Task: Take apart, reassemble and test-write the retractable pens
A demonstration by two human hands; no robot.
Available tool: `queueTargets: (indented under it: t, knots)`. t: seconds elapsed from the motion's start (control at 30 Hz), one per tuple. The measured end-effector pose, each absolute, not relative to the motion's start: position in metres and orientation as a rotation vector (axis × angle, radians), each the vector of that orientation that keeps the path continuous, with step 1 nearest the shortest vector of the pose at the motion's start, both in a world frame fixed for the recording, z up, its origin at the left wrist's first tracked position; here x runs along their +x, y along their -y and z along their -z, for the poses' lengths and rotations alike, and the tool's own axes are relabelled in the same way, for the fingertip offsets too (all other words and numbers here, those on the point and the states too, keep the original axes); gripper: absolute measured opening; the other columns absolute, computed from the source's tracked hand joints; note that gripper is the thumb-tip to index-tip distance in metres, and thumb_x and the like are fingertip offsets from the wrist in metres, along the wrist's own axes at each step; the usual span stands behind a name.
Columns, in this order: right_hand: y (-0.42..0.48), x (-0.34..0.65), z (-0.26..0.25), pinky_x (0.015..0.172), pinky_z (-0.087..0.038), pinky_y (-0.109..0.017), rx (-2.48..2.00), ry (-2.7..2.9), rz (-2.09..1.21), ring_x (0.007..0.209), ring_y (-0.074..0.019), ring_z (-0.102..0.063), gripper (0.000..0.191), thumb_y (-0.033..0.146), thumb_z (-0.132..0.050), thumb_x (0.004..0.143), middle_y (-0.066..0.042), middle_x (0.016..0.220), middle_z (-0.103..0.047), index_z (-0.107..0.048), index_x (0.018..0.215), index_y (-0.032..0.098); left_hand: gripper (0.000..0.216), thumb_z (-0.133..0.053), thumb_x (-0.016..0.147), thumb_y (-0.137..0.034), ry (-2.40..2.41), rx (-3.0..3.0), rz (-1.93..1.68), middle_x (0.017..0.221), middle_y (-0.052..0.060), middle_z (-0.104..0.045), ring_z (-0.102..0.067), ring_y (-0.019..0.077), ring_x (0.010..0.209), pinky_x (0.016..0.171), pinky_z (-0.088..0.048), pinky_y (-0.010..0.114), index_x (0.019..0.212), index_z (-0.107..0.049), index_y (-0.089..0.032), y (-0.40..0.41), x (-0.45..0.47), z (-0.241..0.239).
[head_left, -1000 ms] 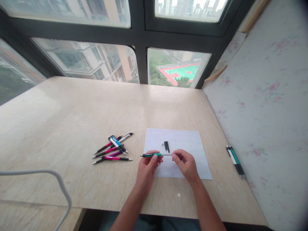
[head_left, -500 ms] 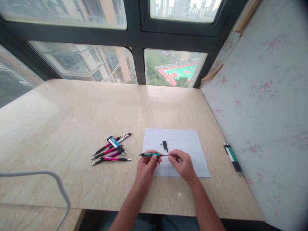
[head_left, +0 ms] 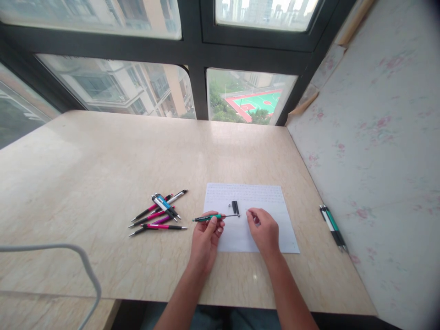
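Note:
My left hand (head_left: 206, 233) is closed around the green barrel of a pen (head_left: 209, 217), held nearly level above a written sheet of paper (head_left: 268, 229). A thin dark refill (head_left: 232, 216) sticks out of the barrel toward the right. My right hand (head_left: 264, 227) is apart from the refill's end, its thumb and fingertips pinched together. Whatever they may hold is too small to make out. On the paper just beyond the refill lie black pen parts (head_left: 235, 207) and a tiny metal-looking piece (head_left: 229, 206).
Left of the paper, several pens (head_left: 161, 211) in pink, blue, white and purple lie in a loose pile. Two pens (head_left: 333, 228), green and white, rest by the wall at right. A grey cable (head_left: 84, 261) loops over the front left. Windows border the table's (head_left: 144, 151) far edge.
My right hand has let go of the refill and drawn off to the right. My left hand has shifted slightly left and up with the pen, leaving the refill's end bare.

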State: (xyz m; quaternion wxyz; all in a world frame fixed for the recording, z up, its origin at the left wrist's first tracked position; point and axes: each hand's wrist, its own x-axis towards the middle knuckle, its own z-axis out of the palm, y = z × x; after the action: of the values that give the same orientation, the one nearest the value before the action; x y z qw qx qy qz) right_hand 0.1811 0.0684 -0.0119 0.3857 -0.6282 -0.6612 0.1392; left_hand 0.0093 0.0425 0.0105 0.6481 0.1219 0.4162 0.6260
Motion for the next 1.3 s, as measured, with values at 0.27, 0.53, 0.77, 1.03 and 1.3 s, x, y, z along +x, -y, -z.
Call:
queueTargets:
  t: [0.27, 0.53, 0.77, 1.03, 1.3]
  knots:
    - [-0.081, 0.172, 0.010, 0.066, -0.045, -0.030, -1.620, 1.689, -0.377, 0.064, -0.0174, -0.056, 0.025, 0.035, -0.051, 0.094, -0.005, 0.078, -0.067, -0.069, 0.095, 0.018, 0.023, -0.077, 0.076, -0.025, -0.958, 0.318, -1.397, 0.091, 0.007, -0.072, -0.062, 0.0093, 0.072, 0.066, -0.049, 0.019, 0.095, -0.067, -0.016, -0.041, 0.012, -0.011]
    - [-0.065, 0.179, -0.006, 0.073, -0.050, -0.033, -1.179, 1.822, -0.589, 0.081, -0.0194, -0.062, 0.020, 0.026, -0.049, 0.095, -0.007, 0.088, -0.067, -0.068, 0.097, 0.019, 0.022, -0.075, 0.077, -0.025, -0.971, 0.359, -1.371, 0.091, 0.008, -0.072, -0.063, 0.0099, 0.073, 0.069, -0.049, 0.020, 0.095, -0.066, -0.015, -0.041, 0.013, -0.011]
    - [-0.066, 0.187, 0.002, 0.072, -0.050, -0.034, -1.172, 1.910, -0.383, 0.079, -0.0200, -0.060, 0.012, 0.019, -0.057, 0.091, -0.006, 0.083, -0.067, -0.069, 0.091, 0.020, 0.023, -0.076, 0.076, -0.027, -1.005, 0.337, -1.402, 0.094, 0.007, -0.073, -0.064, 0.0097, 0.076, 0.070, -0.049, 0.020, 0.094, -0.067, -0.016, -0.041, 0.014, -0.013]
    - [-0.063, 0.204, 0.016, 0.069, -0.047, -0.031, -1.567, 1.715, -0.084, 0.077, -0.0194, -0.059, 0.017, 0.027, -0.057, 0.092, -0.006, 0.080, -0.067, -0.070, 0.085, 0.019, 0.024, -0.075, 0.078, -0.028, -0.998, 0.315, -1.387, 0.095, 0.007, -0.073, -0.065, 0.0095, 0.078, 0.071, -0.049, 0.019, 0.097, -0.066, -0.016, -0.040, 0.012, -0.012]
    - [-0.059, 0.187, 0.003, 0.062, -0.041, -0.027, -1.568, 1.692, -0.384, 0.060, -0.0144, -0.053, 0.034, 0.035, -0.047, 0.097, -0.004, 0.072, -0.064, -0.068, 0.077, 0.017, 0.024, -0.072, 0.080, -0.027, -0.996, 0.345, -1.379, 0.098, 0.008, -0.073, -0.066, 0.0117, 0.080, 0.073, -0.049, 0.022, 0.100, -0.061, -0.017, -0.038, 0.013, -0.012]
